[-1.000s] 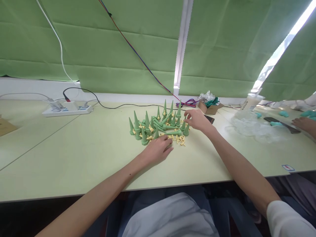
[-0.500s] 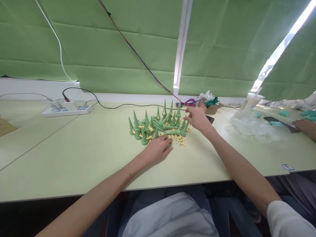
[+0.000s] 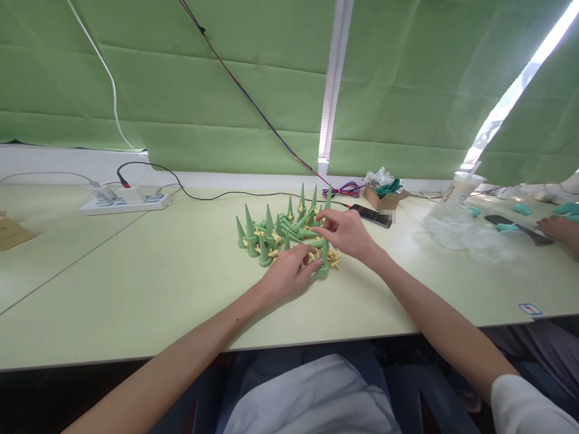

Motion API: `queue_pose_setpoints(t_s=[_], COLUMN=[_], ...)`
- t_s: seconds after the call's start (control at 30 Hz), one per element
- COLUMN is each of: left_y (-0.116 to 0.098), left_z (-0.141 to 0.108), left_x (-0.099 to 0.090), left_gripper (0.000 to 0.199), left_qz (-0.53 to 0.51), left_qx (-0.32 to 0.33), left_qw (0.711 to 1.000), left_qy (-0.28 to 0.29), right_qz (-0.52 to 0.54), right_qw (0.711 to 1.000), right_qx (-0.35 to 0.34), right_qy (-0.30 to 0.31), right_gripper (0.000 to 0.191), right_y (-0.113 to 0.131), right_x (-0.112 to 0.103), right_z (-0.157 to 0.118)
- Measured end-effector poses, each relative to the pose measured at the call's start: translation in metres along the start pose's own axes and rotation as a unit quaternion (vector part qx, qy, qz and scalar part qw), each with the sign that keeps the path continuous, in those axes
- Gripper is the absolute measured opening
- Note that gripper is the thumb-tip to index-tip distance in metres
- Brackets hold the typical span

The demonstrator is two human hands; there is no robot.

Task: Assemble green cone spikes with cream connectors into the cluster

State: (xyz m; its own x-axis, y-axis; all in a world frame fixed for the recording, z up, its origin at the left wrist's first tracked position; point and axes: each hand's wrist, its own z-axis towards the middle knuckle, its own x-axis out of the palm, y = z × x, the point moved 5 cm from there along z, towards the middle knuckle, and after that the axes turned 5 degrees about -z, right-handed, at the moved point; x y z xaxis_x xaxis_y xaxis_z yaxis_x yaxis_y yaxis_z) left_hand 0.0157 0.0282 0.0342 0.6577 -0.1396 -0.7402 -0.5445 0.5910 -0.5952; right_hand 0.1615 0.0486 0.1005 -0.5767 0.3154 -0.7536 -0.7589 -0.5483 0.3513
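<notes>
Close to the front of a cluster of green plastic cones (image 3: 251,226), one green cone (image 3: 322,265) stands upright, its upper part partly covered by my right hand. My left hand (image 3: 289,272) rests on the table with its thumb against that cone's lower part and its fingers bent. Small yellow pieces (image 3: 333,259) lie beside the cone, some between my left finger and thumb. Just above the cone hovers my right hand (image 3: 346,232), fingers curled, with a gap between thumb and forefinger. Several cones carry yellow pieces at their sides; others lie flat in the middle.
A phone (image 3: 371,216) lies behind my right hand, near a cardboard box (image 3: 384,200). A power strip (image 3: 126,205) stands at back left. On the right are a cup (image 3: 461,187), plastic bags (image 3: 461,232), and another person's hand (image 3: 558,229).
My right hand has come left and toward me, uncovering the phone. A green cone now stands nearer the front, at my left thumb. My left hand has barely shifted.
</notes>
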Motion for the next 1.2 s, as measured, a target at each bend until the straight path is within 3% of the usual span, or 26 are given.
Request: queue_pose_setpoints(t_s=[0.17, 0.3, 0.4, 0.47, 0.63, 0.77, 0.83, 0.97, 1.2], left_y=[-0.001, 0.0, 0.0, 0.001, 0.004, 0.005, 0.005, 0.005, 0.005], left_z=[-0.002, -0.004, -0.004, -0.004, -0.003, -0.002, -0.001, -0.002, -0.002], left_x=[0.004, 0.005, 0.005, 0.005, 0.005, 0.005, 0.005, 0.004, 0.004], left_gripper=[0.032, 0.03, 0.028, 0.027, 0.026, 0.027, 0.026, 0.026, 0.028], left_qz=[0.004, 0.009, 0.012, 0.015, 0.019, 0.014, 0.013, 0.014, 0.019], left_qx=[-0.005, -0.022, -0.022, -0.027, -0.032, -0.022, -0.02, -0.019, -0.016], left_qw=[0.999, 0.999, 0.999, 0.999, 0.999, 0.999, 0.999, 0.999, 0.999], left_qy=[0.045, 0.044, 0.043, 0.034, 0.028, 0.027, 0.024, 0.021, 0.021], right_qz=[0.046, 0.056, 0.006, -0.058, -0.128, -0.129, -0.149, -0.161, -0.191], right_qw=[0.998, 0.997, 0.999, 0.995, 0.955, 0.934, 0.93, 0.928, 0.939], right_qx=[-0.046, -0.055, -0.039, -0.038, -0.038, -0.036, -0.027, -0.034, -0.065], right_qy=[0.009, 0.025, 0.036, 0.071, 0.264, 0.332, 0.335, 0.333, 0.278], right_gripper=[0.019, 0.034, 0.042, 0.041, 0.024, 0.009, 0.003, 0.008, 0.016], right_y=[0.019, 0.024, 0.014, 0.004, -0.016, -0.019, -0.019, -0.016, -0.015], right_x=[0.013, 0.007, -0.002, -0.004, 0.01, 0.022, 0.026, 0.033, 0.043], right_z=[-0.007, -0.006, -0.002, -0.001, -0.014, -0.026, -0.029, -0.033, -0.04])
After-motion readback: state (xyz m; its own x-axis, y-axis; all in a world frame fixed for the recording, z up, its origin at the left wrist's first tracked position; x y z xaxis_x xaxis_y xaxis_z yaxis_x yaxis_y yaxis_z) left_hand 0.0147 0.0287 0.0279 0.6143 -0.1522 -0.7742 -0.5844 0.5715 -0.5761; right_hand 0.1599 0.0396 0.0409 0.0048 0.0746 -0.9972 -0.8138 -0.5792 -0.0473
